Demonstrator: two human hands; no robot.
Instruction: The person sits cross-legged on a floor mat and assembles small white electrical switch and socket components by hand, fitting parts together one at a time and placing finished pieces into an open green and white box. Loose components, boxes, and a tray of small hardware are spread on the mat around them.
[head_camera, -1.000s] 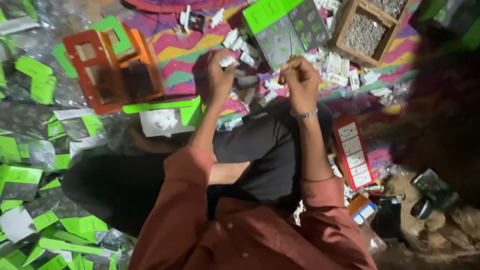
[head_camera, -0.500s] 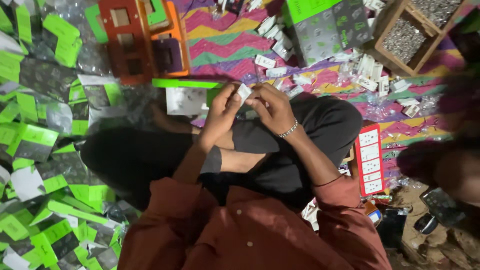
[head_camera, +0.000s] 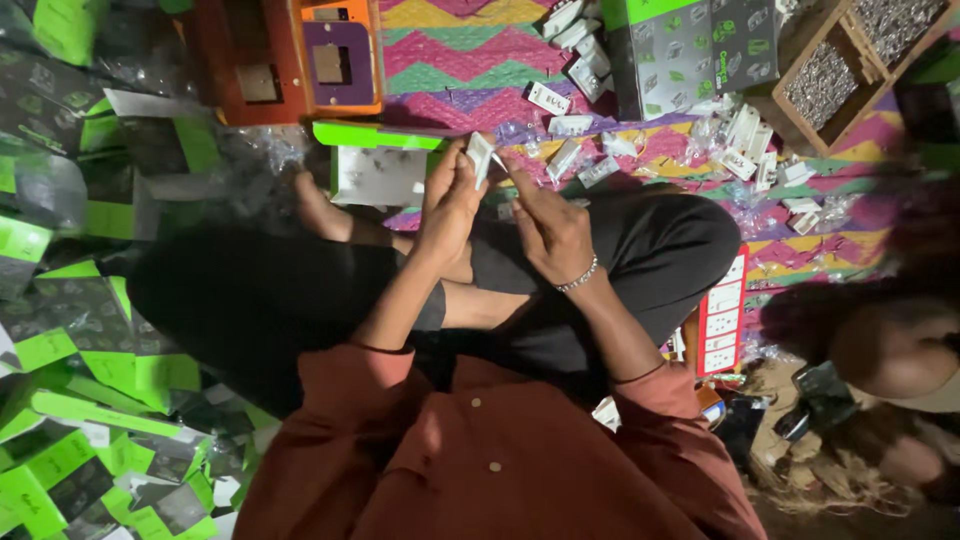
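My left hand (head_camera: 452, 205) holds a small white rectangular plug piece (head_camera: 480, 157) upright between thumb and fingers, above my crossed legs. My right hand (head_camera: 548, 228), a bracelet at its wrist, is pinched narrow at the piece's lower edge, fingertips touching it. Similar white pieces (head_camera: 740, 140) lie scattered on the zigzag mat (head_camera: 450, 60) ahead. Green-and-black packets (head_camera: 60, 330) cover the floor to my left.

The floor is covered by a zigzag-patterned mat (head_camera: 450, 50) in pink, yellow and green. Dim light is cast; a wooden compartment tray (head_camera: 850, 60) is set at far right.
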